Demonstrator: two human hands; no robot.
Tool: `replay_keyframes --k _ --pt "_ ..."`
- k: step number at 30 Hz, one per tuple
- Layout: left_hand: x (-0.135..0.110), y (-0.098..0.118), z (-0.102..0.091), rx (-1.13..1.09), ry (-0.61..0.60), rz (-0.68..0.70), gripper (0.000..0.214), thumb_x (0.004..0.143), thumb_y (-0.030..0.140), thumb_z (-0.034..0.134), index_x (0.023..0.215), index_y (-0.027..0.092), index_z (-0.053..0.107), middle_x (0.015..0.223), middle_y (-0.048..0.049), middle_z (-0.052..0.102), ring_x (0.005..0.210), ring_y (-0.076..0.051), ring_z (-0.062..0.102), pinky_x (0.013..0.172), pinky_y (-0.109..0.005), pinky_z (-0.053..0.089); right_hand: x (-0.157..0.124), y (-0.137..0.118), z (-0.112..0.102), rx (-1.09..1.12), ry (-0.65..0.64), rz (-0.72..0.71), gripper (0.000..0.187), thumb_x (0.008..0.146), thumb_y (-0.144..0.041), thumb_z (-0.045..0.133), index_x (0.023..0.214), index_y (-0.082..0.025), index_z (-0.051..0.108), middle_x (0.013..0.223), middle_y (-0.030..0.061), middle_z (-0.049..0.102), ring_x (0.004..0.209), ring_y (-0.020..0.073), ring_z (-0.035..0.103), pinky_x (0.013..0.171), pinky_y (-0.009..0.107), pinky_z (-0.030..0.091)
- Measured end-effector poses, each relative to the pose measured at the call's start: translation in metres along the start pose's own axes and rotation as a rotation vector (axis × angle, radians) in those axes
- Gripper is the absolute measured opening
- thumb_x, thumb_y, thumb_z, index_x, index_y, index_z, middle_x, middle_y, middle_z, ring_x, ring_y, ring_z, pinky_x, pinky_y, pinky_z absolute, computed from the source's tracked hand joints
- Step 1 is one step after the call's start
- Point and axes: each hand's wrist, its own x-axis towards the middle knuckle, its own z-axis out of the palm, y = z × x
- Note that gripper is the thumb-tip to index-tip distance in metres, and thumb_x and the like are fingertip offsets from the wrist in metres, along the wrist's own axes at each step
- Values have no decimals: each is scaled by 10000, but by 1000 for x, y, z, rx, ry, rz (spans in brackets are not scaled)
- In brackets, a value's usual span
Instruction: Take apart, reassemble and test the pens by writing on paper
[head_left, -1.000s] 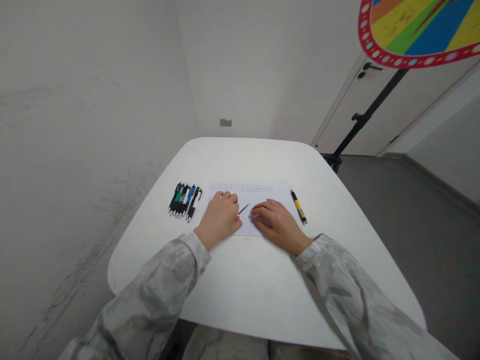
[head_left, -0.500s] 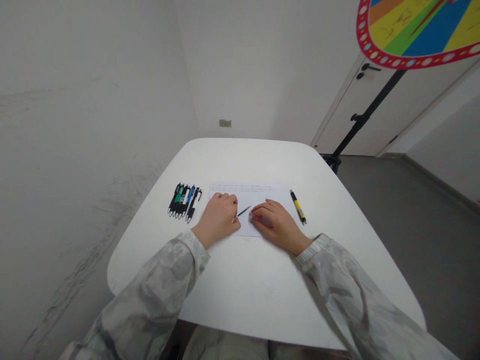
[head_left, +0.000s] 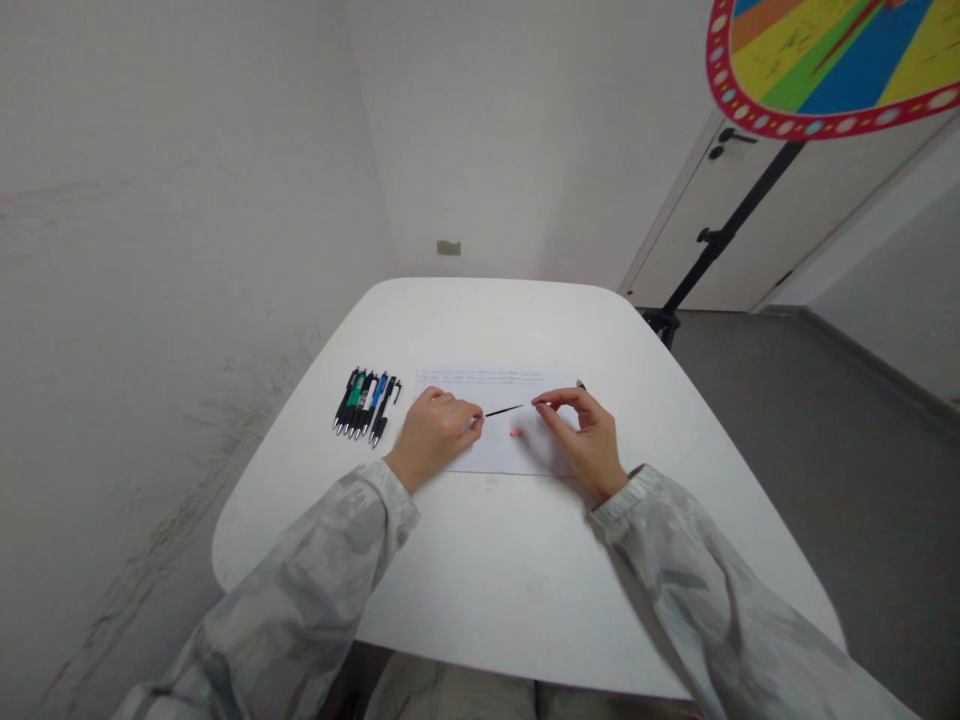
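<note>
My left hand is closed, with thumb and forefinger pinching the end of a thin dark pen refill that points right. Just past the refill's tip, my right hand has thumb and forefinger pressed together; whatever tiny thing may be between them is too small to name. Under both hands lies a sheet of paper with lines of writing along its top. A small red piece rests on the sheet between the hands. Behind my right hand, only the dark end of a pen shows.
Several pens lie side by side left of the paper on the white table. A wall stands close on the left. Beyond the table's right side, a colourful wheel is mounted on a black stand.
My right hand has risen off the paper and turned, uncovering the red piece and covering most of the yellow and black pen. The refill has swung to lie flatter, its tip further right.
</note>
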Motion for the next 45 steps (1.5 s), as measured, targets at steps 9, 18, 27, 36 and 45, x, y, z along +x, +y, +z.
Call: replay_keyframes --k 9,18,27,36,45 --pt "-1 0 2 -47 31 29 206 1124 288 567 1048 220 747 957 -19 833 854 -193 714 885 -413 453 -1 -1 1 70 -14 13 124 964 -381 807 1029 -277 791 1015 49 813 929 239 719 926 445 574" --pt "0 3 -2 -53 -2 16 238 1139 288 537 1070 219 754 997 -26 837 879 -193 715 910 -408 460 0 -4 1 74 -6 27 147 952 -399 804 1008 -265 779 1005 67 820 926 254 730 925 474 595" --pt "0 3 -2 -53 -2 13 242 1144 293 524 1075 221 746 1007 -31 836 882 -195 709 920 -403 455 -1 1 0 82 -2 10 119 964 -376 797 1016 -272 774 1006 59 807 950 254 736 931 468 590" --pt "0 3 -2 -50 16 30 226 1146 280 538 1078 211 742 1009 -17 842 879 -190 715 907 -402 454 -1 3 0 87 17 -9 122 962 -377 798 1015 -272 765 1002 57 810 944 254 742 938 477 594" --pt "1 4 -2 -51 11 28 226 1142 283 539 1079 219 746 998 -24 838 881 -191 715 900 -403 465 -1 -1 1 82 -18 15 146 953 -402 807 1011 -272 772 1000 65 818 920 252 726 922 481 600"
